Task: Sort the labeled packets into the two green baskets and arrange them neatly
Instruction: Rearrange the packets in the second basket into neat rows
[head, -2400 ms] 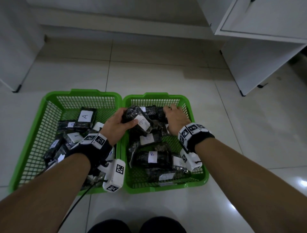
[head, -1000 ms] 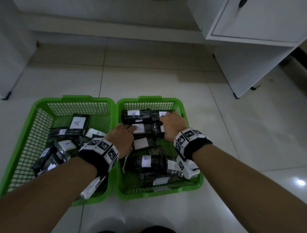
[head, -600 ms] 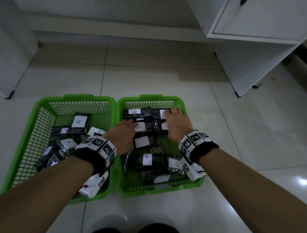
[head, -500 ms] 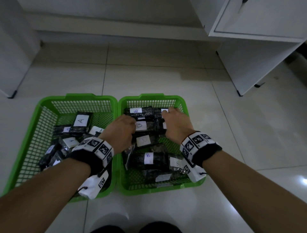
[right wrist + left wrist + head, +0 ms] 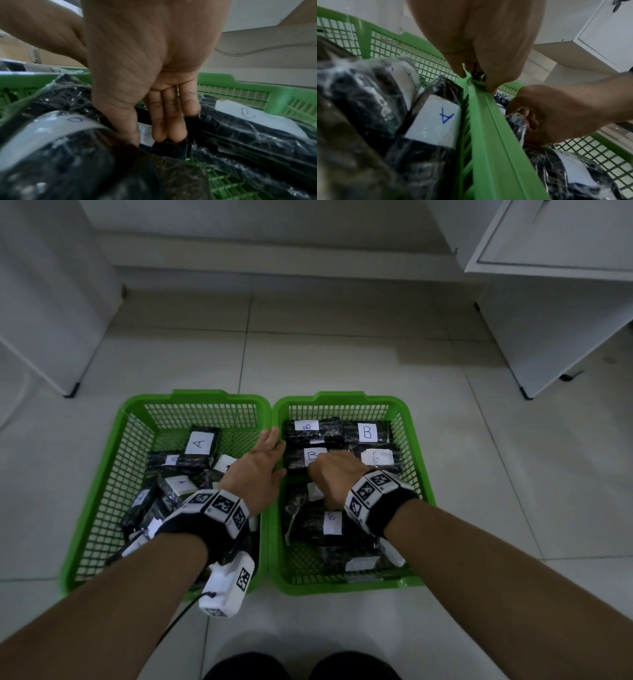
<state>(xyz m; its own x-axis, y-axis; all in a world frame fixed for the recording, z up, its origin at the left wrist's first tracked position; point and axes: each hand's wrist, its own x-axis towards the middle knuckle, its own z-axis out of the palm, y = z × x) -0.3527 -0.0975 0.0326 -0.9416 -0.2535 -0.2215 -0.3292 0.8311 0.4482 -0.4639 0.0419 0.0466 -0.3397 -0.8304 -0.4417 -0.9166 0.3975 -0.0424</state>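
Two green baskets stand side by side on the floor. The left basket (image 5: 191, 400) holds a loose heap of dark packets labelled A (image 5: 198, 444). In the right basket (image 5: 342, 400), B packets (image 5: 367, 432) lie in two tidy rows at the far end. My left hand (image 5: 267, 453) lies flat with straight fingers over the touching rims (image 5: 488, 128) and holds nothing. My right hand (image 5: 329, 474) reaches down into the right basket's middle. Its thumb and fingers (image 5: 168, 128) pinch a dark packet (image 5: 169, 148) there, whose label is mostly hidden.
More B packets (image 5: 331, 522) lie untidily in the near half of the right basket. A white cabinet (image 5: 555, 302) stands at the back right and another white unit (image 5: 44, 302) at the left. Bare tiled floor (image 5: 342, 354) surrounds the baskets.
My left hand came off the packets in the right basket and settled on the rims between the baskets. My right hand drew back from the far row and dipped into the middle.
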